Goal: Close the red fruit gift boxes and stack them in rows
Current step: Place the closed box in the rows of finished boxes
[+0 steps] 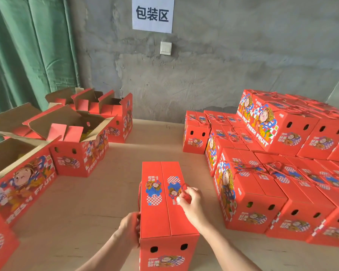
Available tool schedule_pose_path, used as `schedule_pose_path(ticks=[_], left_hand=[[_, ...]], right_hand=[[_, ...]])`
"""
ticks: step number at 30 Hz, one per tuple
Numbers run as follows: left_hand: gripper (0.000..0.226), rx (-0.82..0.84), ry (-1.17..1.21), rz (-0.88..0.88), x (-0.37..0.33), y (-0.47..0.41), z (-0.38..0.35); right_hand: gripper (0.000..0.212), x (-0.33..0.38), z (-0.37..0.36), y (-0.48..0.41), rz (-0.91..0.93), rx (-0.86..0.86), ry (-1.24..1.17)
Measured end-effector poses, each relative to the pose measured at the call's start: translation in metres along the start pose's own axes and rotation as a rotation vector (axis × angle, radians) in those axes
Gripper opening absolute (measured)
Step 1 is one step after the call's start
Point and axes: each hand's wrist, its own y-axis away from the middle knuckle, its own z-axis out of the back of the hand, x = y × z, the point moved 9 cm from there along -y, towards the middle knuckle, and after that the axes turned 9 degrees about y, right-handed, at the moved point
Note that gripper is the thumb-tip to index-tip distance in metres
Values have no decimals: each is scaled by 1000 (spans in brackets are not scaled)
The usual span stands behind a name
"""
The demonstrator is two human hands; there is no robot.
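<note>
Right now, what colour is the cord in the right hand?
Red. The head view shows the cord pinched by the right hand best.

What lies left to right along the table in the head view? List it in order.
From the left: open boxes → left hand → closed middle box → stacked closed boxes. The right hand, pinching the rope handle, overlaps the middle box: left out.

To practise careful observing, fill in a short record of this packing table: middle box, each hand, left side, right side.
Middle box: closed, flaps shut.
Right hand: fingers pinch the red cord on top.
Left hand: at the box's left side; grip unclear.
Left side: open boxes, flaps up.
Right side: closed boxes stacked in rows.
</note>
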Motion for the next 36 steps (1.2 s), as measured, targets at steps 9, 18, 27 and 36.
schedule_pose_path(ticks=[9, 18, 27, 36], left_hand=[[38, -116, -319, -813, -117, 65, -36], [27, 313, -891, -1243, -164, 180, -141], [20, -29, -1137, -1363, -161, 149, -105], [26, 207, -1320, -1137, -116, 96, -75]], right_hand=[[17, 52, 18, 14, 192, -62, -131], [16, 116, -6, -13, -70, 445, -638], [22, 111, -10, -17, -336, 479, -763], [20, 147, 18, -30, -202, 341, -434]])
